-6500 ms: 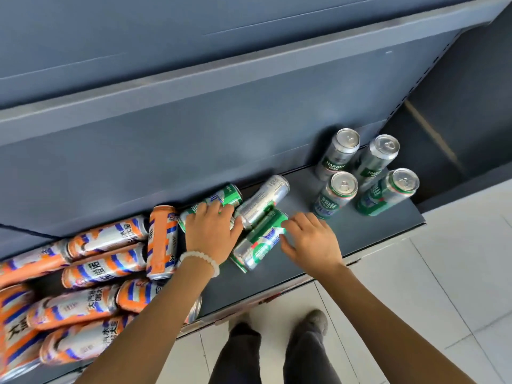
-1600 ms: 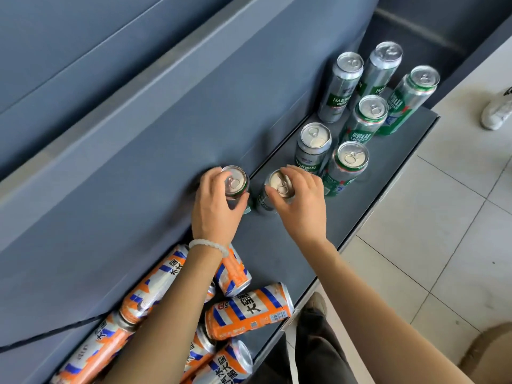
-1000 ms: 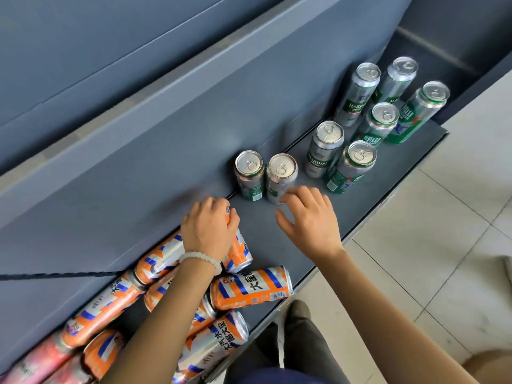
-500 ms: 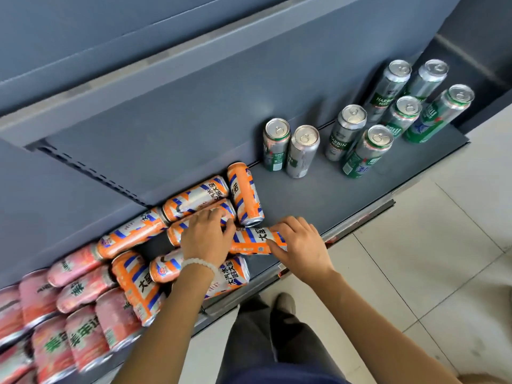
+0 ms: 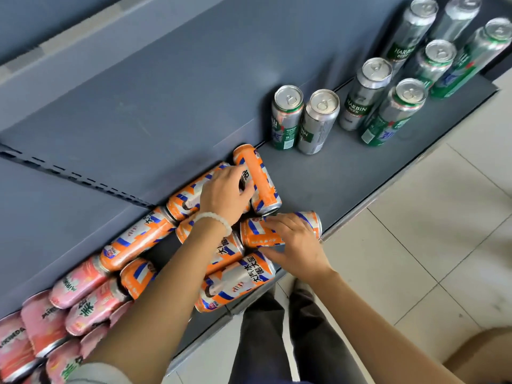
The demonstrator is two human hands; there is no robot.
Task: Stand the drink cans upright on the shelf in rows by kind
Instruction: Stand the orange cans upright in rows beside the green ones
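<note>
A: Hands?
B: Left hand [image 5: 225, 196] grips a lying orange can [image 5: 257, 180] mid-shelf, against the back panel. Right hand [image 5: 295, 241] curls round another orange can [image 5: 277, 228] lying at the shelf [image 5: 360, 167] front edge.
A: Rest?
B: Green-silver cans [image 5: 318, 121] upright toward the right end, top ones cut off. Pink cans [image 5: 80, 284] lying at left, partly out of frame, blurred. Left forearm hides several orange cans.

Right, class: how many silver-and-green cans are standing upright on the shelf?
8. A pair near the middle; two further right; four at the far right end. None looks hidden.
</note>
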